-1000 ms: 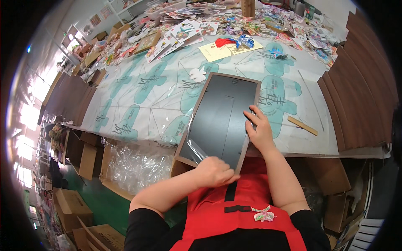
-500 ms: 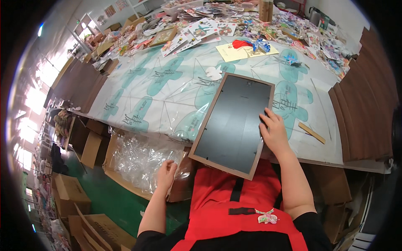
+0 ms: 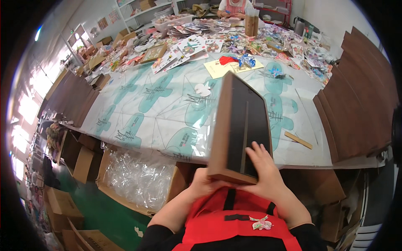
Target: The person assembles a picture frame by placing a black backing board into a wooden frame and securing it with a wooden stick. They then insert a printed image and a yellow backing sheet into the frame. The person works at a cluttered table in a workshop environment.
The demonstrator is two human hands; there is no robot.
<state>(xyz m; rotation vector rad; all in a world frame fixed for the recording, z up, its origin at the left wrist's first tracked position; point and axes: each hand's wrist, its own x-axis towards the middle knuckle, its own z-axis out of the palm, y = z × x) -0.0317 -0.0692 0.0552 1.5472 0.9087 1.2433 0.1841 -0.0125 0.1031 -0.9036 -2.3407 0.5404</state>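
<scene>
A brown picture frame (image 3: 221,138) with a black panel is tilted up on its side at the table's near edge, close to my red apron. My left hand (image 3: 204,184) grips its lower left corner, the fingers partly hidden under the frame. My right hand (image 3: 264,173) holds the near end on the right, its fingers lying over the black panel and its thumb by the bottom edge. A white flower-shaped cutout (image 3: 202,89) lies on the table beyond the frame.
Brown frames (image 3: 356,100) stand stacked at the right, with more frames (image 3: 73,98) at the left. A yellowish strip (image 3: 298,140) lies right of my hand. An open carton (image 3: 125,201) of clear plastic sits below the table. Paper crafts (image 3: 192,46) cover the far side; another person (image 3: 236,7) is there.
The frame, lying nearly flat before, has been tipped up on its side. My left hand has come from over the carton to its lower corner. My right hand has moved down toward its near end.
</scene>
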